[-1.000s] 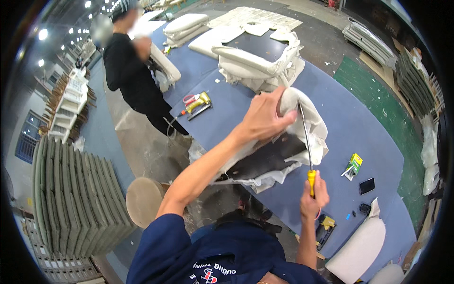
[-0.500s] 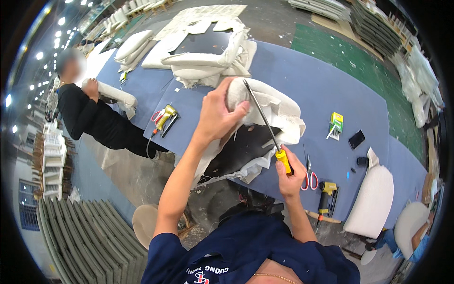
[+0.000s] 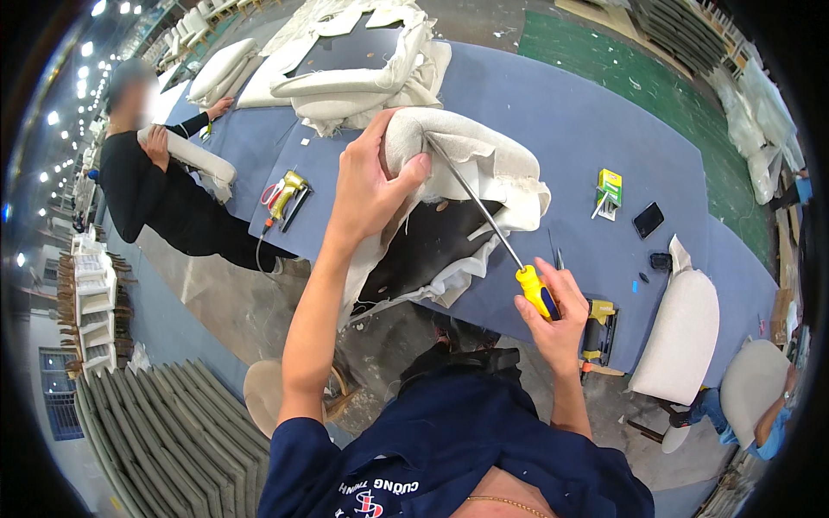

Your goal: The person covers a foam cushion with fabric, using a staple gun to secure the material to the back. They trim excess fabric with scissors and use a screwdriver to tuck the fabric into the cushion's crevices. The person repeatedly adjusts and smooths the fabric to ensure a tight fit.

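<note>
In front of me on the blue table lies a cream upholstered cushion piece [image 3: 509,164], its dark backing panel [image 3: 432,246] facing up within loose fabric edges. My left hand [image 3: 367,177] grips its rounded upper left corner, thumb pressed on the fabric. My right hand [image 3: 553,315] is closed round the yellow handle of a long-shafted screwdriver [image 3: 484,211]. The shaft slants up and left across the cushion, and its tip meets the fabric fold at the corner beside my left thumb. Whether the tip goes inside the fold is hard to see.
A staple gun [image 3: 598,332] lies right of my right hand; a second staple gun [image 3: 287,194] is at left. A green box [image 3: 609,190], a phone [image 3: 648,220] and a cream cushion [image 3: 678,337] are to the right. Another person [image 3: 173,181] stands left, holding a cushion.
The screwdriver tip has shifted from above the cushion's edge to the fold by my left thumb. My right hand now sits farther back along the handle. The other person's arm reaches onto the table.
</note>
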A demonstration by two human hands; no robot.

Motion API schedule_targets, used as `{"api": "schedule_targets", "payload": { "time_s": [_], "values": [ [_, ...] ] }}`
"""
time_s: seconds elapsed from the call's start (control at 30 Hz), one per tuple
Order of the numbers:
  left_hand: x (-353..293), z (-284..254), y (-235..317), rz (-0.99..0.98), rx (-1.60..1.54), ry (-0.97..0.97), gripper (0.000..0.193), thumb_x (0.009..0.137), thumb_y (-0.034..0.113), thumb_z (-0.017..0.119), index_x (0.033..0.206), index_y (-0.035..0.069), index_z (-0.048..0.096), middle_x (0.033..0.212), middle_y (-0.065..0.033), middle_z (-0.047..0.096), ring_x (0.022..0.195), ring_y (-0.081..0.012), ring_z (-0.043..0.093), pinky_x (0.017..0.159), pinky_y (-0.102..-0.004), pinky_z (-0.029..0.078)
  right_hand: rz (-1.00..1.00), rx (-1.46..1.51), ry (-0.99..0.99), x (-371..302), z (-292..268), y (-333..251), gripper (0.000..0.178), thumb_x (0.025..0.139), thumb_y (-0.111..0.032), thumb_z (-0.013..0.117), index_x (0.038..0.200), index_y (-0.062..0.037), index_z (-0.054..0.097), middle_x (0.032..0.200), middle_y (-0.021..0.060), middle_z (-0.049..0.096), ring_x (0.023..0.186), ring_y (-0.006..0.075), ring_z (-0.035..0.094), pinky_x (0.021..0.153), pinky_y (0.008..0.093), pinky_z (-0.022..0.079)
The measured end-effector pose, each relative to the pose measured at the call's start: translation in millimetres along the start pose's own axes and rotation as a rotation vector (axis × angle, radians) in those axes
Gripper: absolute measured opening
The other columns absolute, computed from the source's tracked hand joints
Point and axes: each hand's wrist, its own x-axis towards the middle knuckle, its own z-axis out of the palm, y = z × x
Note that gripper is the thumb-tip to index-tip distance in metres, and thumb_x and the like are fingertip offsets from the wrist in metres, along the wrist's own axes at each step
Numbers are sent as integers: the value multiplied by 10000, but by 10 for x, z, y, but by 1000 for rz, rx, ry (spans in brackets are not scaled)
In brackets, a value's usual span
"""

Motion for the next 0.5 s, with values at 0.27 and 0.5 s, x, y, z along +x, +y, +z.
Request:
{"api": "schedule_targets", "payload": {
  "time_s": [0.27, 0.5],
  "values": [
    [-36, 3, 91, -67, -26, -49, 582, 840, 330, 702, 1277, -37, 590, 1102, -113, 673, 1001, -174, 605, 916, -308, 475, -161, -225, 65, -36, -155, 51, 482, 799, -2, 782, 1274, -42, 706, 908, 119, 690, 700, 240, 640, 634, 315, 515],
    [-72, -24, 132, -108, -11, -53, 584, 844, 342, 701, 1280, -30, 590, 1057, -83, 679, 948, -145, 602, 865, -298, 490, -329, -529, 10, 218, -640, -263, 497, 772, -19, 805, 1256, -106, 734, 936, 98, 696, 677, 222, 649, 586, 308, 511]
  ]
}}
